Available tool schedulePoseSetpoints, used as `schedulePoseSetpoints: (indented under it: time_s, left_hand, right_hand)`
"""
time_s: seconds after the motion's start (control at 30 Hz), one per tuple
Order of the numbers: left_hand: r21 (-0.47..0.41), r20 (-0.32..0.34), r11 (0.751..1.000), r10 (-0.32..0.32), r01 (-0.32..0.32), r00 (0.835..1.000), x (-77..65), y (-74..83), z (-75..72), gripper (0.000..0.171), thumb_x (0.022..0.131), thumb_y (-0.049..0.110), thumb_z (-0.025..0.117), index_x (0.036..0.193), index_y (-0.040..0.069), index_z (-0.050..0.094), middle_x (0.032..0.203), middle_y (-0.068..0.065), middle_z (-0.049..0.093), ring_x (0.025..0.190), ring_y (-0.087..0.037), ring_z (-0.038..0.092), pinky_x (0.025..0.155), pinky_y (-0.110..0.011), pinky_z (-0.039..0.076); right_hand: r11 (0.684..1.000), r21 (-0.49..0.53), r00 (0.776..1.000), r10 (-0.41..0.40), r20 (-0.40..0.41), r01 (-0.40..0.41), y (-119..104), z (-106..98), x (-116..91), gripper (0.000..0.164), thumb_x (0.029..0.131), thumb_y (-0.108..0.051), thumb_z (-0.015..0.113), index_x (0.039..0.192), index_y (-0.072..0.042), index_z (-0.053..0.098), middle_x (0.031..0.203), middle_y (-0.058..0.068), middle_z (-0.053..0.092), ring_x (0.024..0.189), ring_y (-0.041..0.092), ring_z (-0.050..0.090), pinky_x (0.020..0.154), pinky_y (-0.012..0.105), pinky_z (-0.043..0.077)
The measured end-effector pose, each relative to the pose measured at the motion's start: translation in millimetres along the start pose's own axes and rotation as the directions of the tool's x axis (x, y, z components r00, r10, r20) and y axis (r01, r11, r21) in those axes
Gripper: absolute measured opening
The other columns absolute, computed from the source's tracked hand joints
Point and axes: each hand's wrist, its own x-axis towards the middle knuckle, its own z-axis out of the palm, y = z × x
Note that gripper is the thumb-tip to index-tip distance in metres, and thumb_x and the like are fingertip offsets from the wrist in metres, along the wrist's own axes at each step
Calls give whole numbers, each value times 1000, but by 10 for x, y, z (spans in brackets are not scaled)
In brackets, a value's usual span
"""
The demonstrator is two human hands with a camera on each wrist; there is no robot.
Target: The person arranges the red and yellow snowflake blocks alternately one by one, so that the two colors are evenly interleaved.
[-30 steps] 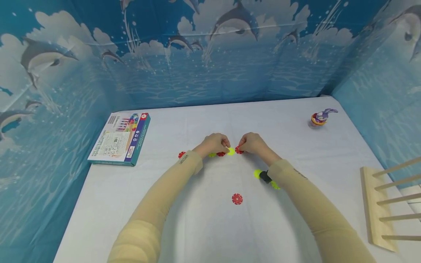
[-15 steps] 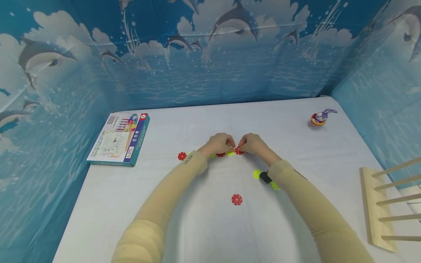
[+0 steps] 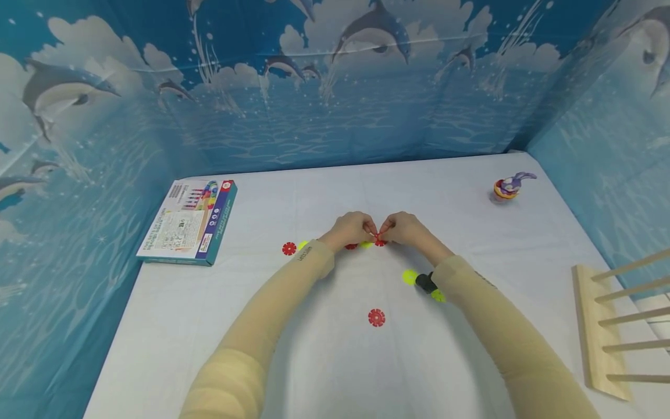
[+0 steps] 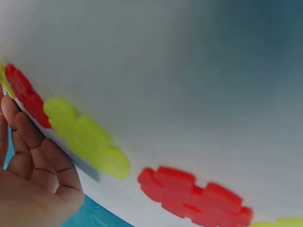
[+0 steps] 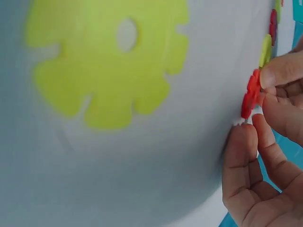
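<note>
My left hand (image 3: pixel 352 228) and right hand (image 3: pixel 405 228) meet fingertip to fingertip at the far middle of the table, both pinching a red notched disc (image 5: pixel 252 94). Left thumb and finger are on its side; right fingertips are at its lower edge in the right wrist view. Leftward from it runs a row of flat notched discs in red and yellow-green, among them a yellow-green disc (image 4: pixel 87 135) and another red disc (image 4: pixel 194 196). The left hand and sleeve hide part of that row in the head view.
A single red disc (image 3: pixel 376 318) lies nearer me. By the right sleeve are a yellow-green disc (image 3: pixel 410 277) and a black piece (image 3: pixel 426 283). A flat box (image 3: pixel 180 230) lies left, a purple toy (image 3: pixel 509 186) stands back right, and a wooden rack (image 3: pixel 602 331) sits right.
My left hand has moved right along the row, and its fingertips have come to the red disc held by the right hand. The right hand has stayed nearly in place.
</note>
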Motion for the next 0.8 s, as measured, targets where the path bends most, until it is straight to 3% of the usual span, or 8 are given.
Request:
schedulePoseSetpoints:
  time_s: [0.23,0.47,0.8]
  left_hand:
    - [-39,0,999,-22,22,1000,-12,3,-3,14,86,23,76,97,16,70,89,2,64,83,-12,55,73,-23,44]
    - [-38,6,999,-9,9,1000,-22,3,-1,14,87,23,75,98,15,71,92,2,65,87,-12,55,76,-24,44]
    - [-49,11,999,-3,4,1000,-30,-4,-8,13,87,23,75,97,15,70,91,2,64,86,-12,54,73,-22,43]
  right_hand:
    - [999,0,999,-46,-14,46,156,-71,-163,25,91,-22,67,107,-3,66,97,11,64,86,22,55,73,28,46]
    - [991,-19,991,-134,28,135,357,-85,-433,24,89,-20,70,106,-3,67,95,9,67,87,21,56,79,32,48]
    - [989,10,986,-146,77,146,522,37,-699,26,83,-21,78,101,-5,67,89,3,65,82,16,56,75,29,45]
